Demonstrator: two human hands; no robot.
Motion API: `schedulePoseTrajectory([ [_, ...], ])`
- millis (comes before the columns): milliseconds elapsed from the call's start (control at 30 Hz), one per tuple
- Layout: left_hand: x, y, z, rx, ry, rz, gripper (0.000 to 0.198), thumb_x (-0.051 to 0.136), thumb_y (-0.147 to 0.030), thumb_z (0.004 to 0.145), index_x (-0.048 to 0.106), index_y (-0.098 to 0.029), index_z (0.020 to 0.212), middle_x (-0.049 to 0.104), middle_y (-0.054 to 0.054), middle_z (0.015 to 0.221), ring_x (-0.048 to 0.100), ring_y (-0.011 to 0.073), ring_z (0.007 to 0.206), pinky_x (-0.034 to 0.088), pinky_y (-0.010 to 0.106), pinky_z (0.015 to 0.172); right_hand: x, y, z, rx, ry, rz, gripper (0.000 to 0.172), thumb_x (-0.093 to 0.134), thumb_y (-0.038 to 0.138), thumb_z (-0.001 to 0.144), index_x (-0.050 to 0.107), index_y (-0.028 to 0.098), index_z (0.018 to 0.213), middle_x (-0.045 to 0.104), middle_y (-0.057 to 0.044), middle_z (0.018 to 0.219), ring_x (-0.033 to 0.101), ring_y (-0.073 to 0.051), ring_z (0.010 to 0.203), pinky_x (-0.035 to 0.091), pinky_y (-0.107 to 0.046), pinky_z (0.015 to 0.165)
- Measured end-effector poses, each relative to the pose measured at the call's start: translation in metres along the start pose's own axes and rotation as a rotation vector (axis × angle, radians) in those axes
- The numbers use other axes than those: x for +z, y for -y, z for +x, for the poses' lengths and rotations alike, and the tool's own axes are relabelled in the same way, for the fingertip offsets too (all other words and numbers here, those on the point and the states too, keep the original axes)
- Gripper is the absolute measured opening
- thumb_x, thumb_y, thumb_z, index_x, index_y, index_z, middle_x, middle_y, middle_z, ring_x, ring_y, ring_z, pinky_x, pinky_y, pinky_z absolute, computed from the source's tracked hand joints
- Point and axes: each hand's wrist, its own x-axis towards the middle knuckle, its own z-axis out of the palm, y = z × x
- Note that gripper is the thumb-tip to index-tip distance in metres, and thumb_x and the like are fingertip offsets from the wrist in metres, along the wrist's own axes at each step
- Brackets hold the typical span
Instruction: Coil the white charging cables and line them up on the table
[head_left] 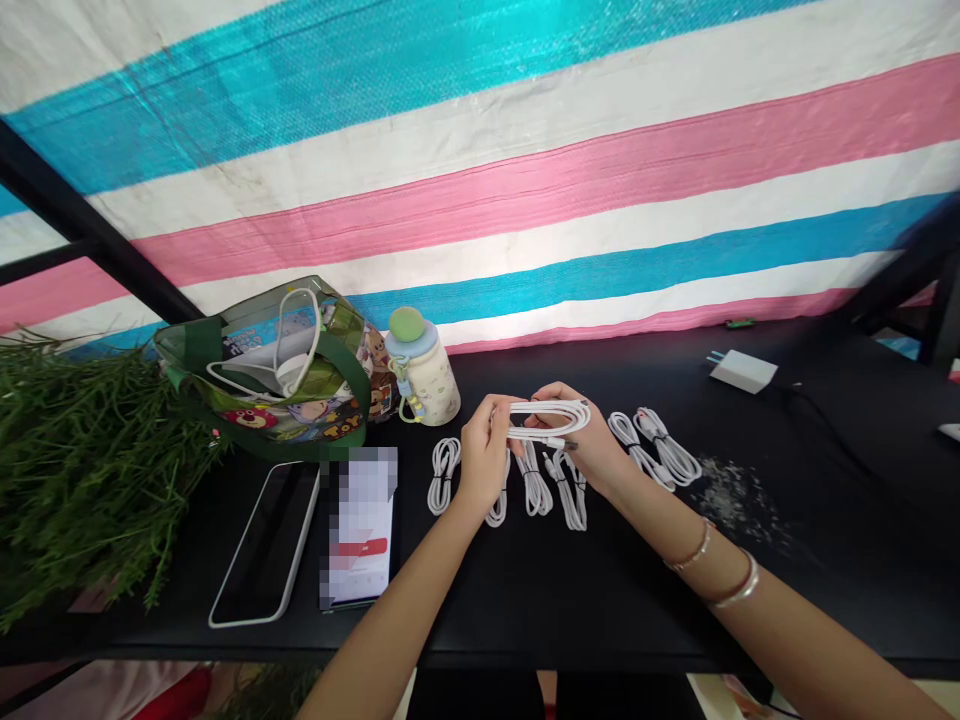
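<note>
My left hand (482,452) and my right hand (583,447) hold a coiled white cable (551,412) between them, just above a black table (525,590). The left fingers pinch the coil's left end. The right fingers wrap round its right end. Under and around the hands lie several more coiled white cables in a row, one at the left (443,473) and two at the right (660,450). My right wrist wears two thin bangles.
A phone (266,542) and a second lit phone (360,530) lie at the front left. Behind them stand a green cartoon-print bag (277,370) and a small cream bottle (424,372). Green foliage (82,470) fills the far left. A white charger (742,371) sits back right.
</note>
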Motion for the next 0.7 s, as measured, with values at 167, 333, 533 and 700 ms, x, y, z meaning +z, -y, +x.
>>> schedulePoseTrajectory([
  [167,-0.0006,0.0019,0.0013,0.003,0.007,-0.004,0.033,0.047,-0.045,0.087,0.063,-0.017,0.077,0.044,-0.006,0.04,0.043,0.0102,0.04,0.035,0.021,0.046,0.0012,0.0033,-0.0012,-0.06,-0.044,-0.055,0.025,0.072,0.033,0.051,0.054,0.022,0.064,0.058,0.005,0.05,0.055,-0.013,0.047,0.039,-0.024,0.044],
  [333,-0.0012,0.0002,0.0011,-0.003,0.025,-0.025,0.035,0.048,-0.047,0.086,0.065,-0.017,0.081,0.043,-0.006,0.04,0.043,0.0107,0.039,0.035,0.022,0.046,-0.0007,0.0026,-0.0004,-0.127,-0.072,-0.093,0.019,0.071,0.03,0.05,0.058,0.022,0.063,0.059,0.004,0.053,0.057,-0.014,0.049,0.042,-0.025,0.045],
  [533,-0.0009,-0.0011,0.0008,-0.008,0.013,-0.049,0.037,0.048,-0.049,0.086,0.066,-0.016,0.084,0.044,-0.005,0.041,0.044,0.0113,0.041,0.037,0.022,0.048,-0.0017,0.0014,-0.0007,-0.142,-0.044,-0.077,0.019,0.073,0.031,0.051,0.063,0.022,0.064,0.061,0.003,0.056,0.056,-0.014,0.052,0.045,-0.027,0.05],
  [700,-0.001,0.0,0.0014,0.011,-0.008,-0.063,0.041,0.048,-0.054,0.085,0.066,-0.016,0.083,0.044,-0.005,0.04,0.045,0.0111,0.041,0.04,0.023,0.048,0.0006,0.0012,-0.0004,-0.109,-0.02,-0.004,0.022,0.076,0.033,0.052,0.065,0.022,0.067,0.061,0.002,0.058,0.055,-0.013,0.055,0.044,-0.027,0.053],
])
